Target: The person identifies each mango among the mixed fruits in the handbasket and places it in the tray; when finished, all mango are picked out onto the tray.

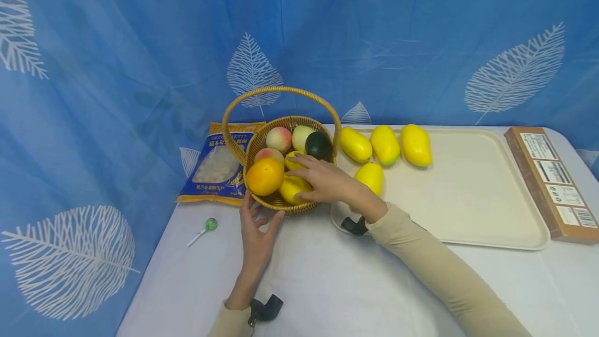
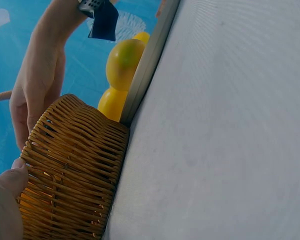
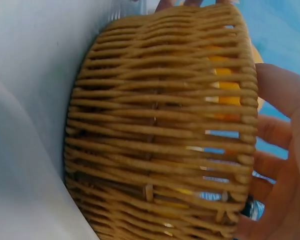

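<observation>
A wicker basket [image 1: 292,209] with a tall looped handle holds peaches, an orange fruit [image 1: 265,176], a pale green fruit [image 1: 302,137], a dark green avocado-like fruit [image 1: 318,145] and yellow mangoes. My right hand [image 1: 323,178] reaches over the basket's right rim. Its fingers are spread, fingertips over the upper mango [image 1: 294,160] and thumb at the lower mango [image 1: 294,190]. My left hand [image 1: 257,235] touches the basket's front left side from outside. In the left wrist view its thumb [image 2: 14,179] lies at the wicker rim. The right hand's fingertips are hidden there behind the basket.
A cream tray [image 1: 468,196] to the right bears several mangoes [image 1: 385,145] at its left end. Beyond it lies a long brown box [image 1: 557,186]. A blue pasta bag [image 1: 217,163] is left of the basket, with a green lollipop [image 1: 210,224] in front. Blue curtain behind.
</observation>
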`<state>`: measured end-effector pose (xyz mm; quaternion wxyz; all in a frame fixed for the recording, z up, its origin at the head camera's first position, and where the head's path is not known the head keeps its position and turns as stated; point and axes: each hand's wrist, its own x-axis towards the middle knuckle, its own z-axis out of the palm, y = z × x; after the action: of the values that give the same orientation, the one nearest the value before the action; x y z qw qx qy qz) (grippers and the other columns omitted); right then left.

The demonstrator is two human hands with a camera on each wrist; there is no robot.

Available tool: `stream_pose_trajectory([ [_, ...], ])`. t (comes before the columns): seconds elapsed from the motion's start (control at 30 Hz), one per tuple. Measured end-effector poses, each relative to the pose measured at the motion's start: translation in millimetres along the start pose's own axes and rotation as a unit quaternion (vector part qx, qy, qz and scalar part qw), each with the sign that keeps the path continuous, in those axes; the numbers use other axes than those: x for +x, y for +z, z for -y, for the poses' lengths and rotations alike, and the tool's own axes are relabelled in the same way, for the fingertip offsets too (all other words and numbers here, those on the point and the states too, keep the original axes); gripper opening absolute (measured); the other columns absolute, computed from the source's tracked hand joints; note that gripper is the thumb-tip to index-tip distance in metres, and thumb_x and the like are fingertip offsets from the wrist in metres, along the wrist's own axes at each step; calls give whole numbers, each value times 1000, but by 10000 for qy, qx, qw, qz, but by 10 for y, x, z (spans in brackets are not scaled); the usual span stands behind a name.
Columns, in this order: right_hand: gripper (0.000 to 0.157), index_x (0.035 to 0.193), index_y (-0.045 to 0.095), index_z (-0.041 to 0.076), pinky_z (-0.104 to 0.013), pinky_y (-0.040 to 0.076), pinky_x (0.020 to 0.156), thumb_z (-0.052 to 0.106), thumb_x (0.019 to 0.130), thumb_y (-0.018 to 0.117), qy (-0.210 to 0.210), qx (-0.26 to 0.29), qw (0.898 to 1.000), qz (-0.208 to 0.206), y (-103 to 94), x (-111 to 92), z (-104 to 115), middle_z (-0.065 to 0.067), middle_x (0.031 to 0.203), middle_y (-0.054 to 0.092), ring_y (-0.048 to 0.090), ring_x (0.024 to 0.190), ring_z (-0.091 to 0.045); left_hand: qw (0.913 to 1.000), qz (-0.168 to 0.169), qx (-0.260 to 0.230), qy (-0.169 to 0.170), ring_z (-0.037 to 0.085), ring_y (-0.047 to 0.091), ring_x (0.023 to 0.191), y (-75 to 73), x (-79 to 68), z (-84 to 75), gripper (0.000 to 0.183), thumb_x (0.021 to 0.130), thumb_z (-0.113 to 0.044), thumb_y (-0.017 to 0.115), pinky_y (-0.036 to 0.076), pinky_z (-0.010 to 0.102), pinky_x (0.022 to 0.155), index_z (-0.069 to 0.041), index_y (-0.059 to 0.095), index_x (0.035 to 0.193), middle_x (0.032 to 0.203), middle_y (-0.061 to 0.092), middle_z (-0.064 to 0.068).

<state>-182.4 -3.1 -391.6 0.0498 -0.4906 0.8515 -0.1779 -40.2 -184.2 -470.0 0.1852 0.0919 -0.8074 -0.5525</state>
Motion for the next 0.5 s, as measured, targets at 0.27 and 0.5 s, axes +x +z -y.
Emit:
stream_pose_trajectory([
  [0.27, 63, 139, 55, 14, -46, 48, 102, 46, 87, 72, 384, -32, 9992, 93, 59, 24, 46, -9, 148, 47, 45, 134, -27, 10000, 13, -34, -57, 22, 45, 127, 0, 6, -4, 89, 90, -29, 72, 48, 35, 93, -27, 13, 157, 153, 31, 4],
  [0.5, 61, 136, 58, 13, -44, 46, 106, 44, 86, 73, 427, 390, 9982, 134, 89, 34, 32, -9, 147, 47, 46, 134, -26, 10000, 8, -35, 2, 23, 45, 127, 6, 5, 6, 89, 90, -29, 72, 48, 35, 93, -27, 13, 157, 152, 32, 5],
])
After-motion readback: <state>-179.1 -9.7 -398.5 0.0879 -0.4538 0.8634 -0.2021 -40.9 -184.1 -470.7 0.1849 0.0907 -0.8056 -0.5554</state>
